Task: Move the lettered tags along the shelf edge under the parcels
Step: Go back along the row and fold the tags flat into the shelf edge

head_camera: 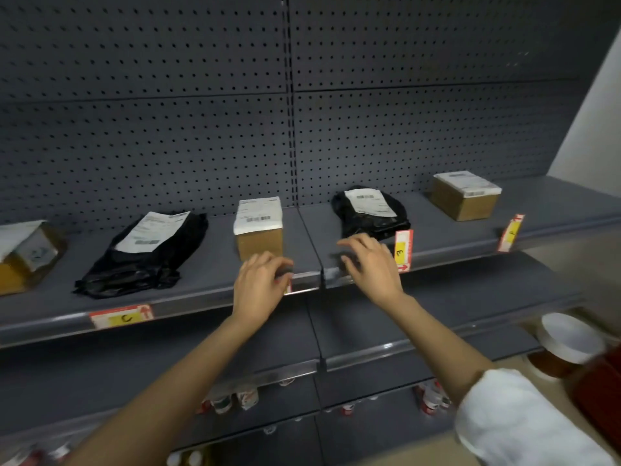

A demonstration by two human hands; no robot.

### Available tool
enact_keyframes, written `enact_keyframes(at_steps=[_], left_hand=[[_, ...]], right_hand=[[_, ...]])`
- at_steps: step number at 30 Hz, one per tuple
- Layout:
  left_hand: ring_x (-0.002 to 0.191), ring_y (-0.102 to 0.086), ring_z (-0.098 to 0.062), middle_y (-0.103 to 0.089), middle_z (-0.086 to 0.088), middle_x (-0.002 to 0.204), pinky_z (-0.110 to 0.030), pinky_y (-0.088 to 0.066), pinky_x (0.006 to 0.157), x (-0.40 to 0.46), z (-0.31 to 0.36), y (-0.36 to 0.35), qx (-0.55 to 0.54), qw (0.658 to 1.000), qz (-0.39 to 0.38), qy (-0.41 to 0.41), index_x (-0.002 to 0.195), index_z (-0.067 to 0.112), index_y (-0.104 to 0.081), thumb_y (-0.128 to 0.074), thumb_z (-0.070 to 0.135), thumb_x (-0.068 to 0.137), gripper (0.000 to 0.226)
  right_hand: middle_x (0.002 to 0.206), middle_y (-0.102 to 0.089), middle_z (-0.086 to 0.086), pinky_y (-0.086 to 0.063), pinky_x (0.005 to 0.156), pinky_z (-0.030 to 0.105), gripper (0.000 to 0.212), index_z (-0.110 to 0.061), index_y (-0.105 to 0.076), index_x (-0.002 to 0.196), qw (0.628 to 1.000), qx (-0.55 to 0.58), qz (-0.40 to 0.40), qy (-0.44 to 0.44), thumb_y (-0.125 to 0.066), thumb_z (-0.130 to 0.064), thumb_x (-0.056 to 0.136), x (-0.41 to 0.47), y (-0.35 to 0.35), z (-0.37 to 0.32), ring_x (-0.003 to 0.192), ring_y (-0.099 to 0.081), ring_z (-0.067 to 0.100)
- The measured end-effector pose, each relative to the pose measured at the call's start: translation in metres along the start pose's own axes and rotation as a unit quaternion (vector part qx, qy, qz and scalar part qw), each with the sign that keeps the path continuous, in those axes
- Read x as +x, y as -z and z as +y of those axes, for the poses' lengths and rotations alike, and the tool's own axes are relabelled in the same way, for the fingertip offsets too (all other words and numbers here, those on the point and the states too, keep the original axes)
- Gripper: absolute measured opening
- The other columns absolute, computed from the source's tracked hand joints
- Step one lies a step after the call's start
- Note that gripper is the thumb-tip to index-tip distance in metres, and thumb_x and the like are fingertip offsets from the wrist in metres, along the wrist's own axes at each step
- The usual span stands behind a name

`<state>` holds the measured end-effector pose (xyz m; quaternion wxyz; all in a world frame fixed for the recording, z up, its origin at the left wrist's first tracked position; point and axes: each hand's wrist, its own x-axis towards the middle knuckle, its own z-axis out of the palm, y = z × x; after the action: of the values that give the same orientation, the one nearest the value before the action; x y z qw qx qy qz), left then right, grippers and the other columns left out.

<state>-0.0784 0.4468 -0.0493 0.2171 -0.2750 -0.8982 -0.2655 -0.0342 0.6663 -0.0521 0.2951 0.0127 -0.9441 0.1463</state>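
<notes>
Three lettered tags show fully on the upper shelf edge (201,297): tag C (121,316) at left, tag E (402,250) under the right black bag (369,210), and tag F (510,233) under the right box (465,195). My left hand (260,284) curls over the shelf edge below the middle box (258,227) and grips a further tag (288,288). Only a red-and-white sliver of that tag shows, and its letter is hidden. My right hand (369,264) hovers with spread fingers over the edge just left of tag E, holding nothing.
A left black bag (144,253) and a far-left box (27,253) also lie on the shelf. Pegboard (201,129) backs it. Lower shelves (369,351) jut out beneath my arms, with small bottles (235,398) below. A white-lidded jar (568,344) stands at right.
</notes>
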Motion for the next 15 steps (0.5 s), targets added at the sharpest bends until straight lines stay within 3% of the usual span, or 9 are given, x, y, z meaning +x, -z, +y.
enact_keyframes(at_steps=[5,9,13,15], left_hand=[[0.094,-0.054,-0.024,-0.063,-0.003,0.097,-0.036,-0.042,0.082,0.042,0.060,-0.041,-0.033,0.998,0.000,-0.048,0.105,0.022,-0.062,-0.069,0.021,0.079,0.027],[0.100,-0.051,-0.023,-0.060,-0.003,0.107,-0.036,-0.042,0.086,0.070,0.115,-0.079,-0.045,0.997,-0.008,-0.064,0.117,0.024,-0.056,-0.068,0.022,0.079,0.040],[0.103,-0.049,-0.023,-0.057,-0.002,0.112,-0.035,-0.037,0.088,0.092,0.156,-0.109,-0.029,0.993,-0.038,-0.108,0.121,0.025,-0.054,-0.068,0.020,0.078,0.045],[0.102,-0.050,-0.023,-0.059,-0.002,0.108,-0.034,-0.035,0.086,0.102,0.170,-0.117,-0.014,0.991,-0.050,-0.123,0.114,0.024,-0.060,-0.066,0.019,0.081,0.035]], right_hand=[[0.111,-0.060,0.001,-0.036,0.079,0.035,0.031,-0.025,-0.054,0.118,0.995,-0.032,0.071,-0.058,-0.058,-0.022,0.087,0.003,0.037,0.065,0.098,-0.056,0.025],[0.109,-0.062,0.002,-0.036,0.080,0.036,0.027,-0.023,-0.055,0.113,0.994,-0.049,0.035,-0.096,-0.059,-0.026,0.086,-0.009,0.058,0.123,0.101,-0.055,0.025],[0.106,-0.063,0.000,-0.034,0.079,0.033,0.022,-0.024,-0.060,0.109,0.997,-0.064,-0.048,-0.020,-0.056,-0.031,0.089,-0.013,0.065,0.163,0.100,-0.056,0.024],[0.104,-0.062,-0.001,-0.033,0.078,0.030,0.021,-0.026,-0.060,0.108,0.996,-0.048,-0.071,0.029,-0.056,-0.032,0.089,-0.009,0.064,0.170,0.099,-0.056,0.022]])
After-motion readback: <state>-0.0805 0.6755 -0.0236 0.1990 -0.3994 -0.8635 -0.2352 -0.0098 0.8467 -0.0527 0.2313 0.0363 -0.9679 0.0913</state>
